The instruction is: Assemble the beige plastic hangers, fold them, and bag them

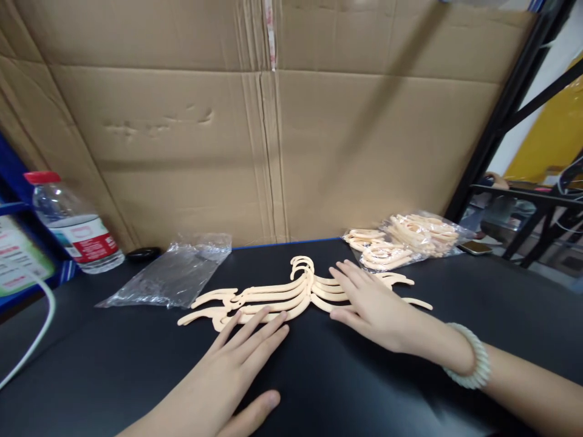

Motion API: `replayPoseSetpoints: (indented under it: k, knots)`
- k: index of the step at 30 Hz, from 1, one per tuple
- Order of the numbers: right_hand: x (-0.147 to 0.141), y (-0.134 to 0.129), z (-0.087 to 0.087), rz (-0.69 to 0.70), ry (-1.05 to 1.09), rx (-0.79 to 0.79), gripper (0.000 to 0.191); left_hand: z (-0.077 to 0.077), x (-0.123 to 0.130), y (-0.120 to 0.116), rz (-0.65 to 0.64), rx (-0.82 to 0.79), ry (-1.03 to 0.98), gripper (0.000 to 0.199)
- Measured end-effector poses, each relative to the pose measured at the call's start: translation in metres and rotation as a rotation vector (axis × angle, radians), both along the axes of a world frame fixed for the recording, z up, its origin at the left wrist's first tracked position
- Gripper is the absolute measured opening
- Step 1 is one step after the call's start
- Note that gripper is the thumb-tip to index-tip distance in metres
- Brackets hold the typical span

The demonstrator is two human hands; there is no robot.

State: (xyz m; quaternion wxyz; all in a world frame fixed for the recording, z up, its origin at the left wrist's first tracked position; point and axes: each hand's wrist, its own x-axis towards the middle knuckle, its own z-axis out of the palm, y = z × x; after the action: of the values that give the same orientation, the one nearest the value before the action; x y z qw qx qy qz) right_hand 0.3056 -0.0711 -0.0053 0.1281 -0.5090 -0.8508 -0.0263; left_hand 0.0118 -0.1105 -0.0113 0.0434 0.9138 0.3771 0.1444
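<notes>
L hand (232, 364) nearest, fingers spread a bit, thumb well out, tips over the near hanger's L arm. R hand (373, 303), pale-green beaded bracelet (471, 358) on its wrist, fingers lightly fanned over the R arms, thumb apart; contact w/ the hangers: can't tell for sure. Neither hand's pinching anything.

Between & just beyond both: the pale peach, thin plastic clothes hangers (310, 280), hooks pointing away, approx. lined up in an overlapping row. So, by my read, this batch is unpacked & mostly arranged. Past L hand, a flat clear plastic bag (175, 276); beyond R hand, bagged peach hangers (421, 233) in clear wrap, i.e. that lot's left to do, prob.

Smooth matte-black worktop (328, 388) under it all. Far L of L hand, red-capped clear plastic bottle (86, 237). Bkgd: creased brown cardboard sheet (341, 121) facing both hands; black metal frame (501, 115) far R of R hand.
</notes>
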Motion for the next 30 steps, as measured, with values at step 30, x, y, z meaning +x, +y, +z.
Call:
replayPoseSetpoints:
  k: [30]
  knots:
    - [-0.001,-0.020,0.053,0.367,0.277,0.041,0.045,0.019,0.005,0.057,-0.054,0.032,0.125,0.055]
